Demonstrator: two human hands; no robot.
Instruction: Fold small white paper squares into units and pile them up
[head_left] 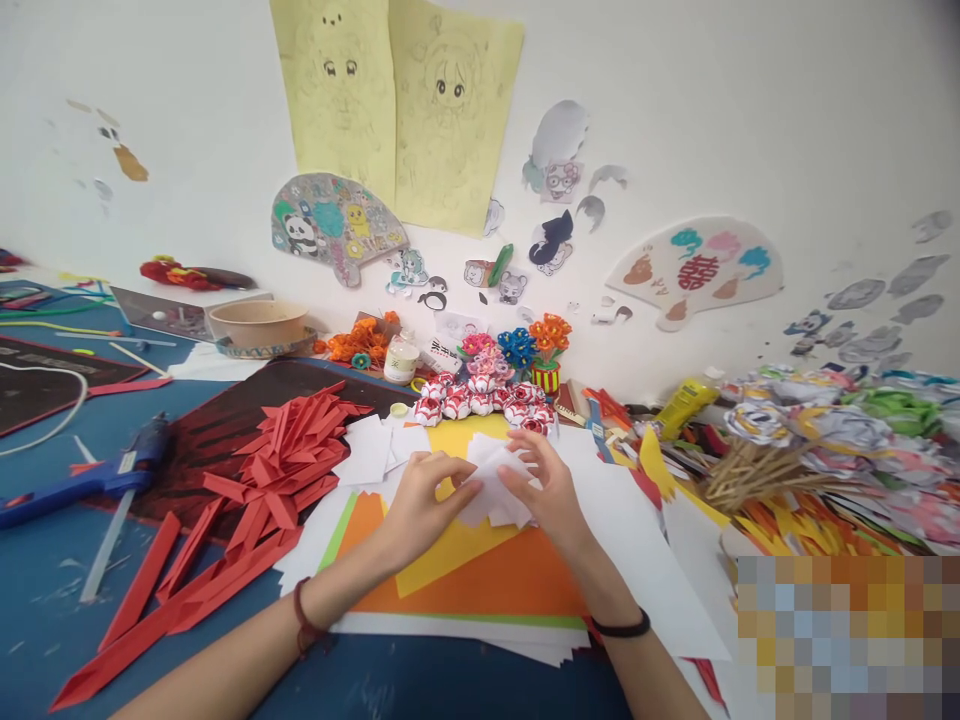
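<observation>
Above a stack of coloured sheets, my left hand (433,497) pinches the left edge of a small white piece of paper (489,477) between thumb and fingers. The right side of the same paper is between the thumb and fingers of my right hand (547,485). More white paper squares lie just under and behind it. Beneath them are a yellow sheet (431,565) and an orange sheet (480,588). To the left of my hands lie other white paper squares (367,452).
Folded red paper strips (277,470) pile up at the left, beside a blue glue gun (112,478). Red-and-white paper flowers (456,402) sit behind my hands. A glue bottle (401,358) stands at the back. Stemmed paper flowers (757,425) and a yellow bottle (686,402) are at the right.
</observation>
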